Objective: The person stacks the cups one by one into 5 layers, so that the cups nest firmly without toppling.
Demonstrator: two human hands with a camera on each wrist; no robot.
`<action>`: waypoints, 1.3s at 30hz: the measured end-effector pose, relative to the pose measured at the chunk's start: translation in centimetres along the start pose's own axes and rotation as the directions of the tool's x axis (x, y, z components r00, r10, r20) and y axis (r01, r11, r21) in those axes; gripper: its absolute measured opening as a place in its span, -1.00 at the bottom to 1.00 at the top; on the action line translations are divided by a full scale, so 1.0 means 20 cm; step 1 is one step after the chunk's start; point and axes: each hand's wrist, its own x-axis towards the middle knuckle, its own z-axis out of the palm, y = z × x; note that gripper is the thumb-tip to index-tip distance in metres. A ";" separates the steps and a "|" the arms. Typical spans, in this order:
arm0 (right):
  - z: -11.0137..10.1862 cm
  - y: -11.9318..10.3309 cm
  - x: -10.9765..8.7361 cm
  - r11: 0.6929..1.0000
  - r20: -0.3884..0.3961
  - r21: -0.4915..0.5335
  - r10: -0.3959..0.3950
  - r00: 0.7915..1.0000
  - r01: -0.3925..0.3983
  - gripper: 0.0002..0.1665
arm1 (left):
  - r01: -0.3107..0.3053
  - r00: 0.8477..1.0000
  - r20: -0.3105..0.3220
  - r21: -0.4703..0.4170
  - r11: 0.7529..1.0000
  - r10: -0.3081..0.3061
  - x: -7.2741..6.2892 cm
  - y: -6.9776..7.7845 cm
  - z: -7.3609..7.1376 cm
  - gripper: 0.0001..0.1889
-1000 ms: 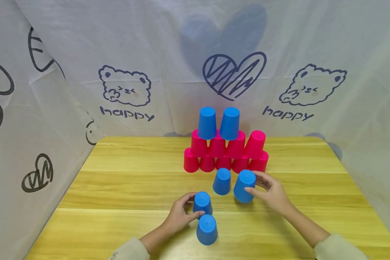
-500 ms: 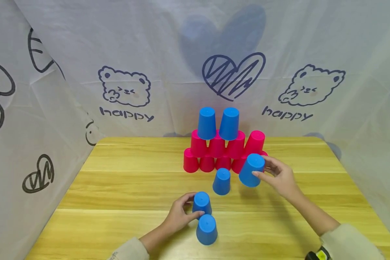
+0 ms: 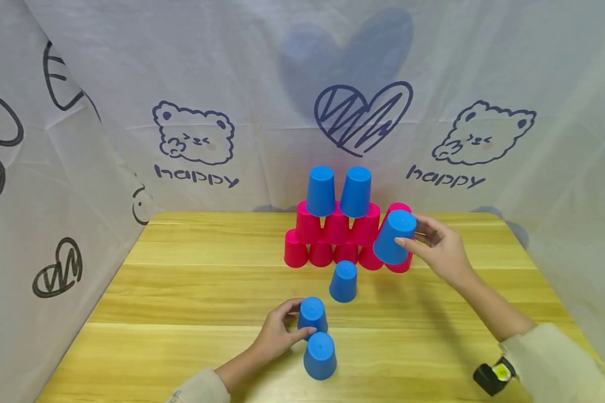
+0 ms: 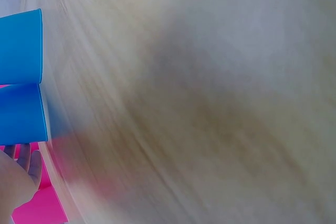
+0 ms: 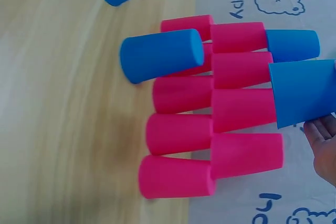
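Observation:
My right hand point(image 3: 446, 254) grips an upside-down blue cup point(image 3: 395, 239), tilted and raised off the table. In the head view this cup overlaps the right end of a stack of pink cups point(image 3: 336, 225); in the right wrist view the held cup point(image 5: 302, 94) overlaps the stack's upper part. My left hand point(image 3: 278, 331) has its fingers and thumb around another blue cup point(image 3: 312, 313) standing upside down on the table. Just in front of that one stands a further blue cup point(image 3: 320, 356). Two blue cups, a left one point(image 3: 321, 191) and a right one point(image 3: 355, 192), top the stack.
One more upside-down blue cup point(image 3: 343, 281) stands between my left hand and the stack. The pink cups form two rows near the back of the wooden table point(image 3: 191, 268). A printed white cloth point(image 3: 277, 151) hangs behind. A dark watch-like device point(image 3: 493, 376) is by my right sleeve.
My right hand has lifted its blue cup off the table and carried it up and slightly right, to the stack's right end. The left hand has stayed in place on its cup.

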 end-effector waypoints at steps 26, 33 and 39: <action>-0.02 -0.02 0.26 0.994 -0.097 -0.092 0.055 0.994 -0.064 -0.34 | -0.005 1.000 -0.020 0.011 1.000 0.005 0.00 0.03 -0.06 -0.46; 0.00 -0.01 0.32 0.992 -0.109 -0.069 0.098 0.989 -0.106 -0.29 | -0.019 0.999 -0.037 0.012 1.000 0.019 0.02 0.04 -0.09 -0.45; 0.02 0.02 0.35 0.992 -0.111 -0.033 0.114 0.987 -0.118 -0.30 | -0.009 0.999 -0.049 0.025 1.000 0.011 0.02 0.05 -0.11 -0.45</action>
